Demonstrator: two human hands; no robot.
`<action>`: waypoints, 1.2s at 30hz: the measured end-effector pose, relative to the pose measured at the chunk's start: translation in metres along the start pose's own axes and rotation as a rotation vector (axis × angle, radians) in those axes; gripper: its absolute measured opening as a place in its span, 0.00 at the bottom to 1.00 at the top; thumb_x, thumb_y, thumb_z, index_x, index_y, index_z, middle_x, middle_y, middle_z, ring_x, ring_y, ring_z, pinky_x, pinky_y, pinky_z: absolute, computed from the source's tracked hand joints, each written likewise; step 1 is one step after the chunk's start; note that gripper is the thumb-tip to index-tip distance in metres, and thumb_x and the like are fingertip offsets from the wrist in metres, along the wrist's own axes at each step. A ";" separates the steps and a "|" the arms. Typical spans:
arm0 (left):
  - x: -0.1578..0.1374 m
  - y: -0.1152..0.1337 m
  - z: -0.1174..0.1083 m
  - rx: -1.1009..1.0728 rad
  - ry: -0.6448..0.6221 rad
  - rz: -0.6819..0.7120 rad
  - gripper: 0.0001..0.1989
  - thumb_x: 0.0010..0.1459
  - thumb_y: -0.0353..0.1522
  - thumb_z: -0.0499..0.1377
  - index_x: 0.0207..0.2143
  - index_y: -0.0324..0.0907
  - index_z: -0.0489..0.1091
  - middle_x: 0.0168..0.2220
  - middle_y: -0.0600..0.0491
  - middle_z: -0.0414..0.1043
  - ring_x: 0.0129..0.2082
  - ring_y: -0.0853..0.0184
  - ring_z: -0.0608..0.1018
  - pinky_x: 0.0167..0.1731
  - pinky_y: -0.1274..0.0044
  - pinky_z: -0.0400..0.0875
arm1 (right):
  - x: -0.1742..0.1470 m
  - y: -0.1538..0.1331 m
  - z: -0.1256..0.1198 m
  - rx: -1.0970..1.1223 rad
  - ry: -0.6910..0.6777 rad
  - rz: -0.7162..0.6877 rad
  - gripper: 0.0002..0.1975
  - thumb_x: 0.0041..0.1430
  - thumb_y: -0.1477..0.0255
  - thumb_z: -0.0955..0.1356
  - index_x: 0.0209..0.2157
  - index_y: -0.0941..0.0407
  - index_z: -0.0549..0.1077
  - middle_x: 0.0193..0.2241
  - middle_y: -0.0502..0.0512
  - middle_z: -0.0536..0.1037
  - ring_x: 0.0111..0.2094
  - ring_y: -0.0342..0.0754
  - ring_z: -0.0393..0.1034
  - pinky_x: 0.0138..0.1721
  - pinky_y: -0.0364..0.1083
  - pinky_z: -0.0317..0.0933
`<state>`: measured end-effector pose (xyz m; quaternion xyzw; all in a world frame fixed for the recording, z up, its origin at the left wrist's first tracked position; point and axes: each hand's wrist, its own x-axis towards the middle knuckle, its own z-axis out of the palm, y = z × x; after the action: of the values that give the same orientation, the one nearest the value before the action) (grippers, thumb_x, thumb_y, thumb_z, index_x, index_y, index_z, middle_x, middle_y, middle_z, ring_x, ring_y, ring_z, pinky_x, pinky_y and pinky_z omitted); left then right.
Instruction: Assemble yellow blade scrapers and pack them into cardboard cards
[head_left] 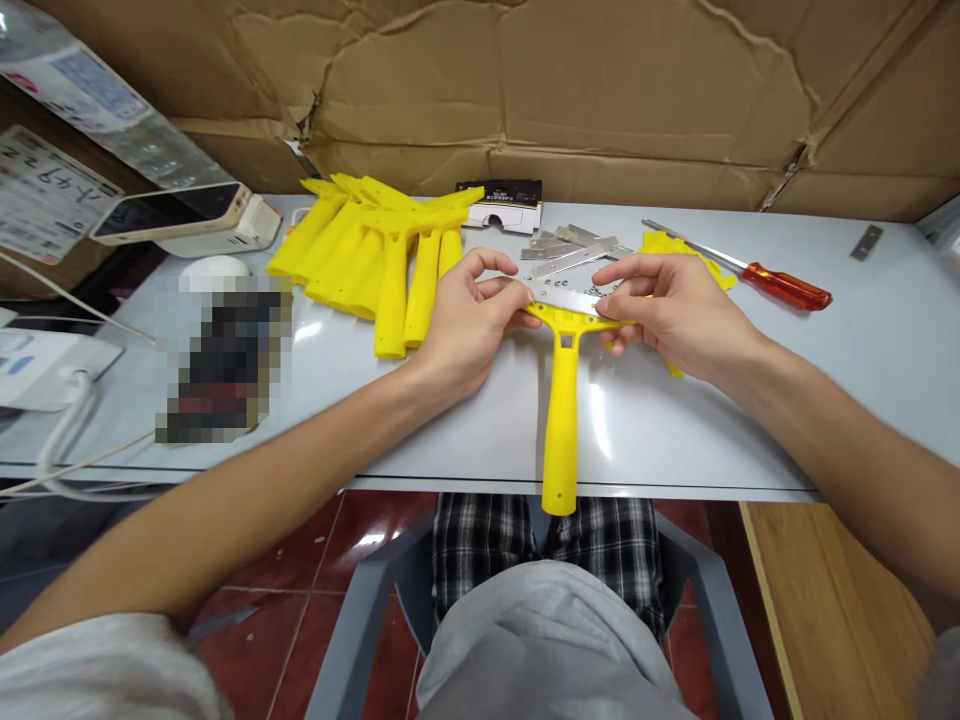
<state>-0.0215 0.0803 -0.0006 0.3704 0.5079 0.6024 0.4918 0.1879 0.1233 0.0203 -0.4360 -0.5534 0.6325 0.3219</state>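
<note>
A yellow plastic scraper handle (561, 410) points toward me, its end jutting past the table's front edge. Along its wide head lies a flat metal blade (562, 297). My left hand (476, 320) is closed on the head's left end, thumb beside the blade. At the other end, my right hand (675, 305) pinches the blade against the head, with some fingertips underneath. Just beyond the head are loose metal blades (577, 257) and several small screws (556, 283). Yellow plastic pieces (667, 243) lie partly hidden behind my right hand.
Several yellow scraper handles (360, 245) are heaped at left, near a black-and-white box (504, 205). A red-handled screwdriver (787, 287) and a single blade (867, 242) lie at right. Phone (176, 212), cables and a power strip (49, 365) occupy the left; cardboard (600, 90) stands behind.
</note>
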 end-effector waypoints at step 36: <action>-0.002 0.002 -0.001 0.064 -0.042 -0.006 0.18 0.59 0.25 0.69 0.44 0.46 0.63 0.30 0.57 0.78 0.26 0.69 0.83 0.29 0.77 0.83 | 0.000 -0.003 0.001 0.021 -0.044 0.079 0.11 0.59 0.76 0.76 0.42 0.63 0.75 0.31 0.57 0.76 0.27 0.41 0.74 0.22 0.40 0.65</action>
<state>-0.0227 0.0778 0.0007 0.3968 0.5176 0.5767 0.4920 0.1868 0.1231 0.0231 -0.4399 -0.5361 0.6600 0.2891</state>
